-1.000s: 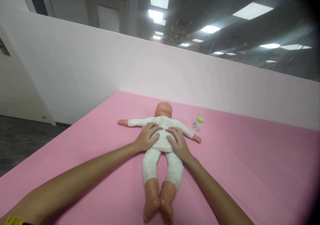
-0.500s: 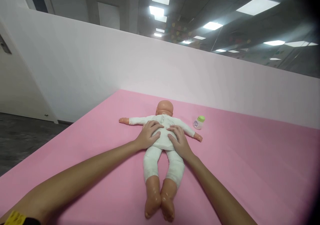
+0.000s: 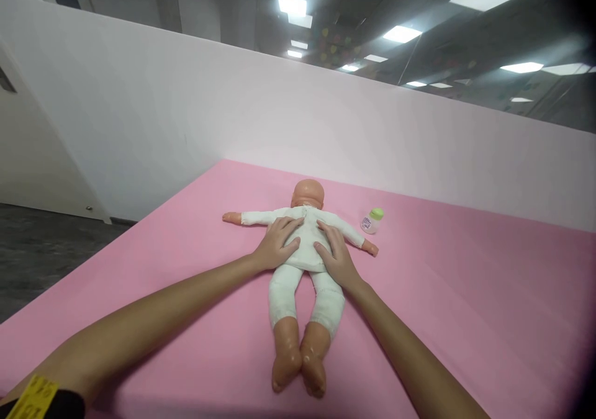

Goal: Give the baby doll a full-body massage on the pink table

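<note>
While the baby doll [image 3: 302, 245] lies face down mid-mat, I note left hand [image 3: 275, 245] and right hand [image 3: 336, 256] pressing flat, fingers open, on its back; small bottle [image 3: 371, 221] far right.

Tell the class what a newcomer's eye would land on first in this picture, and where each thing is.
A baby doll in white clothes lies stretched out in the middle of the pink surface, its head toward the white wall. The left hand and right hand rest flat on its torso. A small green-capped bottle lies near the doll's outstretched arm on the right.
</note>
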Demonstrator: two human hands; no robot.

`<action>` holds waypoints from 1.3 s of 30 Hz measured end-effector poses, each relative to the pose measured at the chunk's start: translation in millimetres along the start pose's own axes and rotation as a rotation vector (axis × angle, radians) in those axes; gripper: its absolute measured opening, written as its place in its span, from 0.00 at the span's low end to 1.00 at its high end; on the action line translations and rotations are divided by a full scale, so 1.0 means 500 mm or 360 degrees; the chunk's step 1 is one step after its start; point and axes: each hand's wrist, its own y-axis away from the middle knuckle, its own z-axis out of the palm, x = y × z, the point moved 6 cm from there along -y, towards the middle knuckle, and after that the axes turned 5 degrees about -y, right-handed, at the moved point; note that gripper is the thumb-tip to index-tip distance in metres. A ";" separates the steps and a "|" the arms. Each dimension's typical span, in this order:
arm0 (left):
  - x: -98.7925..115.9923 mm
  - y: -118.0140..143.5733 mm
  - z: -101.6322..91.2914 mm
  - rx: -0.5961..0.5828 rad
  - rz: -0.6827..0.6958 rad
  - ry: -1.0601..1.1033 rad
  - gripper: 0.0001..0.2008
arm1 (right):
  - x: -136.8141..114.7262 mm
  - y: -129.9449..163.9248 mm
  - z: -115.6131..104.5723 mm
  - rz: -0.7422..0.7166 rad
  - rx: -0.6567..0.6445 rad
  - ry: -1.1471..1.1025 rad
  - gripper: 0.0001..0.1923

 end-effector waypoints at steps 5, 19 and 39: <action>0.002 -0.001 0.004 0.0034 0.0110 -0.0021 0.22 | 0.010 -0.001 0.002 -0.0030 0.0000 0.0028 0.25; 0.003 -0.007 0.006 -0.0040 0.0053 -0.0009 0.19 | 0.007 -0.002 -0.004 -0.0043 -0.0008 0.0063 0.18; 0.001 -0.006 0.012 0.0005 0.0118 -0.0014 0.20 | 0.015 0.000 -0.001 -0.0049 -0.0041 0.0090 0.22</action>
